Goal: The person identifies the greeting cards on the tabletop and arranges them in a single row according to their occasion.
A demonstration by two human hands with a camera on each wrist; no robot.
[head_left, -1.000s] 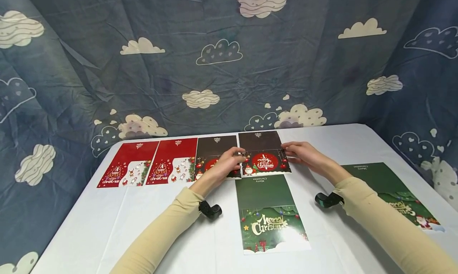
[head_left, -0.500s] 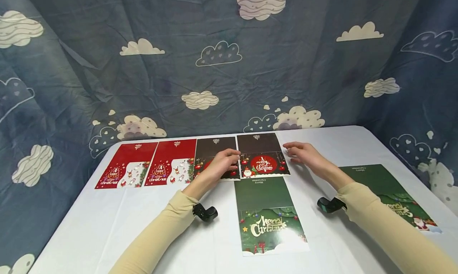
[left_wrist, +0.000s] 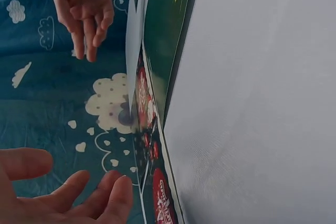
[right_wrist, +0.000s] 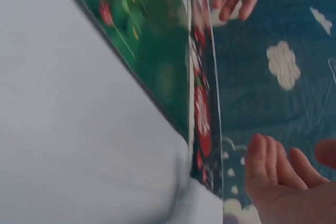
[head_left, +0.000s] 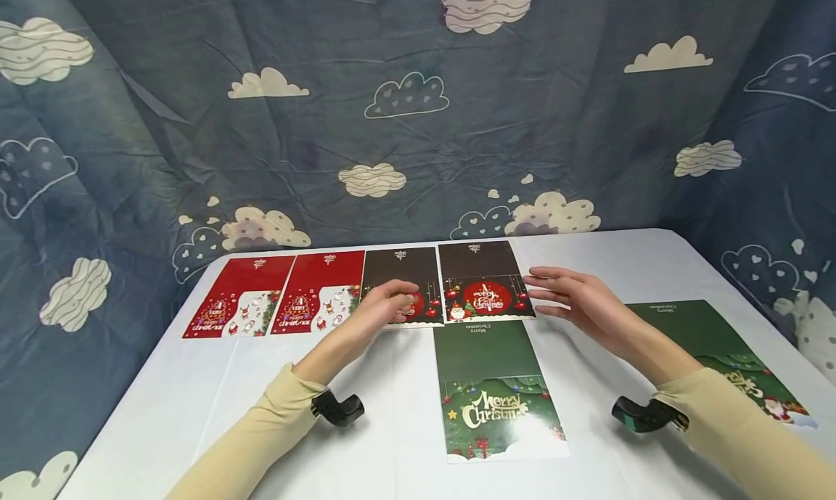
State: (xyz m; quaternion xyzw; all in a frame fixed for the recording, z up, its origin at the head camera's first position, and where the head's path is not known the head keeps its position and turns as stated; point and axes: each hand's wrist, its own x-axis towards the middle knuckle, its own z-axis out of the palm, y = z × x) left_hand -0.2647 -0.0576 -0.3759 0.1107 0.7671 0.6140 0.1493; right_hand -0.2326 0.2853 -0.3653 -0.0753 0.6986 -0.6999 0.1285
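Note:
Two dark Christmas cards lie unfolded side by side at the back of the table. My left hand (head_left: 382,305) is over the lower part of the left dark card (head_left: 401,268), its fingers loosely bent and holding nothing. Just off the right edge of the right dark card (head_left: 480,260) is my right hand (head_left: 584,308), fingers extended and grasping nothing. In the left wrist view the left hand (left_wrist: 79,198) shows spread fingers; the right wrist view shows the right hand (right_wrist: 283,177) with its fingers apart from the cards.
Two red Christmas cards, one on the far left (head_left: 235,297) and one beside it (head_left: 320,289), continue the back row. A green card (head_left: 486,355) lies in front of the right dark card. Another green card (head_left: 679,326) lies at right, partly behind my right forearm. A cloud-patterned curtain (head_left: 294,152) hangs behind.
Both hands have come away from the right dark card: the left moved left and toward me, the right slightly right. The cards lie as before.

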